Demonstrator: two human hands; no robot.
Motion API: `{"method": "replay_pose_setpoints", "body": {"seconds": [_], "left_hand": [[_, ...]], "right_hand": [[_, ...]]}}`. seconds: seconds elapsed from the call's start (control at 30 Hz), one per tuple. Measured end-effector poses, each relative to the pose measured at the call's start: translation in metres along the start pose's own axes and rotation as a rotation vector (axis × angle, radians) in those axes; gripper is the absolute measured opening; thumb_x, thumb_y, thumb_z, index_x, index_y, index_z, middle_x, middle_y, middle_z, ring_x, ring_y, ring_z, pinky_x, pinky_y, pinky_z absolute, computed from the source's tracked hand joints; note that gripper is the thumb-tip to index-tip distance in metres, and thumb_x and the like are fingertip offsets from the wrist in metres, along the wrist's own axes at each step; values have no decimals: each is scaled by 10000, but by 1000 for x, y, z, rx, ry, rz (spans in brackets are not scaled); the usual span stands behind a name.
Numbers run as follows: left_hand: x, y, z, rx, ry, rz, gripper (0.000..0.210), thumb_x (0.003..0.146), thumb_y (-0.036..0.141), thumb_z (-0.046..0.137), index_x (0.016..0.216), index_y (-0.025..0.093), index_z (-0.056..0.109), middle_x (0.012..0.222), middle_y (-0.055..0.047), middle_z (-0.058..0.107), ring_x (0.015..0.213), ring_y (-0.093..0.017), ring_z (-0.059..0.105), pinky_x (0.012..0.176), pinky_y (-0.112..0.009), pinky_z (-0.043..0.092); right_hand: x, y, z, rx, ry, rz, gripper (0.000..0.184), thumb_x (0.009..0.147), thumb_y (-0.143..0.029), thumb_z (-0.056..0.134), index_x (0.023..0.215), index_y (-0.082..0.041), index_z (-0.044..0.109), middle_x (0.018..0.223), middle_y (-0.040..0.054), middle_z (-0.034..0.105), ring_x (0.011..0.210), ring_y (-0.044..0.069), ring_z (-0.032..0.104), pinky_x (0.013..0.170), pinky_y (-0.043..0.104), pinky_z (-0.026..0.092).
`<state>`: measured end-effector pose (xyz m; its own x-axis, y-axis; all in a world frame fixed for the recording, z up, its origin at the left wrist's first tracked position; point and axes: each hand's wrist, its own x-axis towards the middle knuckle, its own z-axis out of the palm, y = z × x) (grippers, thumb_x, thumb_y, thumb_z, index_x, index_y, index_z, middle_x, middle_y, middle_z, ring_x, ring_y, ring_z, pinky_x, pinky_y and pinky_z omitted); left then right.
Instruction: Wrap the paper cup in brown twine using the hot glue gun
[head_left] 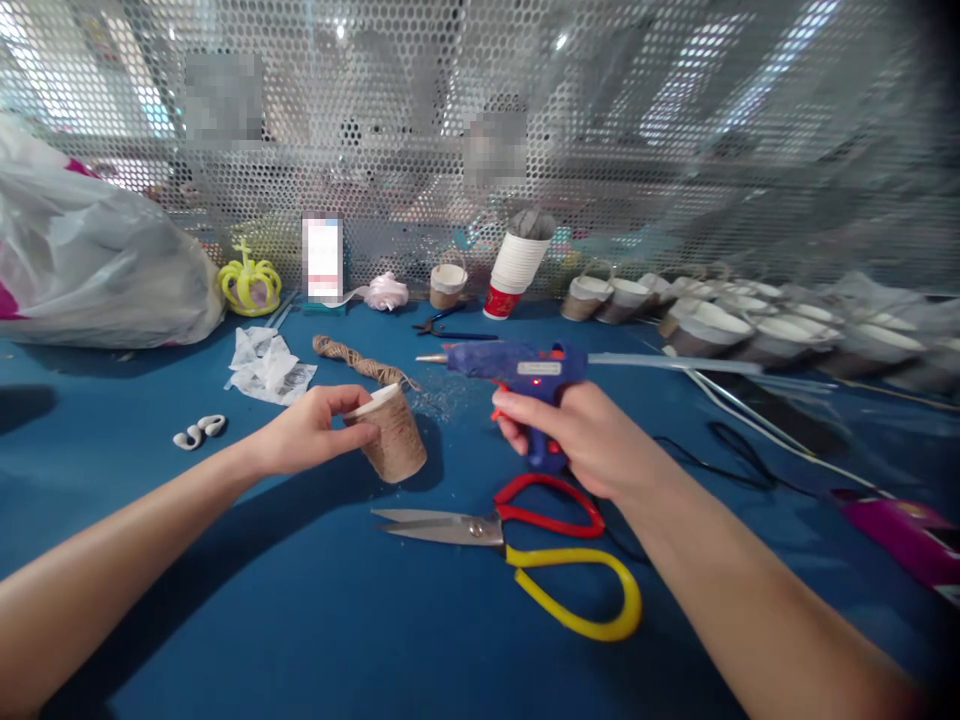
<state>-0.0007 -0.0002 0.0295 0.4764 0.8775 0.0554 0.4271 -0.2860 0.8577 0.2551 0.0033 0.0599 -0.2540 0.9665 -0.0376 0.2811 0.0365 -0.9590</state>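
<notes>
My left hand (319, 428) pinches the rim of a bark-covered paper cup (394, 437), which tilts just over the blue table. In my right hand (581, 430) is a blue glue gun (517, 365), gripped by its handle with a finger at the orange trigger. Its nozzle points left, above and apart from the cup. A clear glue stick (675, 364) sticks out of the gun's back, and a small red light glows on its side. Below the gun lie scissors (480, 528) with one red and one yellow handle. Behind the cup rests a twisted bundle of brown twine (360, 362).
White tissue scraps (270, 365) and earbuds (200, 431) lie left. Pliers (450, 328), pink ribbon (386, 291), a small finished basket (448, 284) and stacked cups (517, 262) stand behind. Many wrapped cups (787, 330) fill the back right; a plastic bag (105, 250) sits back left.
</notes>
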Motion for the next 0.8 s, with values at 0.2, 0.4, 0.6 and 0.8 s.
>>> {"method": "replay_pose_setpoints", "body": {"seconds": [0.2, 0.4, 0.6, 0.8], "left_hand": [[-2, 2, 2, -28, -10, 29, 172, 773, 293, 530, 767, 123, 550, 706, 4, 560, 667, -116, 503, 647, -231, 419], [-2, 5, 2, -7, -13, 7, 153, 774, 275, 527, 758, 125, 548, 698, 7, 564, 663, -112, 512, 646, -216, 416], [-2, 6, 1, 43, 5, 17, 147, 777, 274, 526, 753, 130, 545, 696, 17, 565, 654, -104, 508, 633, -201, 412], [-2, 6, 4, 120, 57, 43, 133, 786, 259, 506, 764, 136, 551, 694, 12, 573, 645, -105, 514, 627, -209, 426]], "right_hand": [[-25, -13, 24, -372, -38, -104, 230, 769, -379, 547, 644, -186, 552, 495, -12, 545, 489, 135, 545, 491, 249, 459], [-29, -2, 29, -624, 65, -300, 263, 776, -326, 538, 535, -226, 500, 490, -6, 559, 543, 170, 572, 547, 275, 457], [-30, 6, 31, -608, 88, -372, 256, 763, -293, 548, 534, -236, 447, 495, -7, 563, 530, 162, 574, 564, 267, 466], [-35, 2, 28, -578, 74, -302, 130, 760, -321, 563, 671, -228, 544, 554, -13, 612, 484, 151, 568, 491, 263, 452]]}}
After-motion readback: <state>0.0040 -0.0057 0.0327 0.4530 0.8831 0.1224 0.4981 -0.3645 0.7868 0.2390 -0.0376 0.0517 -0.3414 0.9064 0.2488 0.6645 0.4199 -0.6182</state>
